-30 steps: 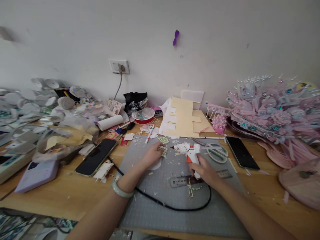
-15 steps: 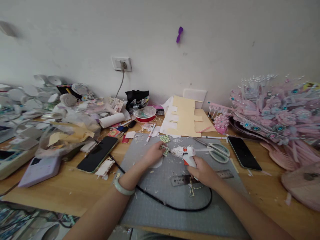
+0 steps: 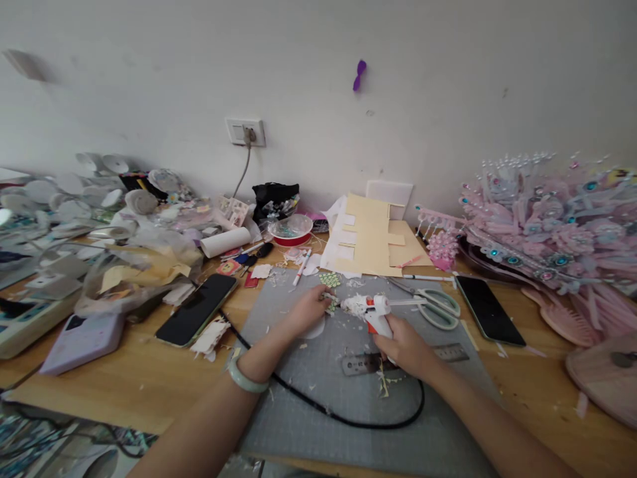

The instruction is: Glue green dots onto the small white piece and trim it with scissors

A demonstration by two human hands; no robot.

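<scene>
The two hands are apart over the gray cutting mat [image 3: 343,445] on the bench [image 3: 124,395]. The right hand [image 3: 404,342] is wrapped around the grip of a white glue gun [image 3: 381,313], its nozzle pointing left. The left hand [image 3: 311,307] has its fingers bent together at a small green-patterned piece [image 3: 333,307], just beside the nozzle tip; whether they pinch it or only touch it, I cannot tell. A second green-patterned sheet [image 3: 329,280] lies just beyond, near the mat's far edge.

Between the hands there is only a narrow gap. On the near side, a black cord [image 3: 343,417] passes under the left forearm and curves up toward the right hand; from that curve to the mat's near edge runs the widest stretch of gray surface. The steel ruler [image 3: 359,364] lies beneath the right hand, its far end close to the mat's right edge. The scissors [image 3: 438,310] sit beyond the right hand, handles at that same edge, and a dark phone [image 3: 490,311] lies just outside it. Behind the gun, yellow card [image 3: 371,236] borders the mat's far edge; to the left, another phone [image 3: 196,311] lies on the wood outside the mat.
</scene>
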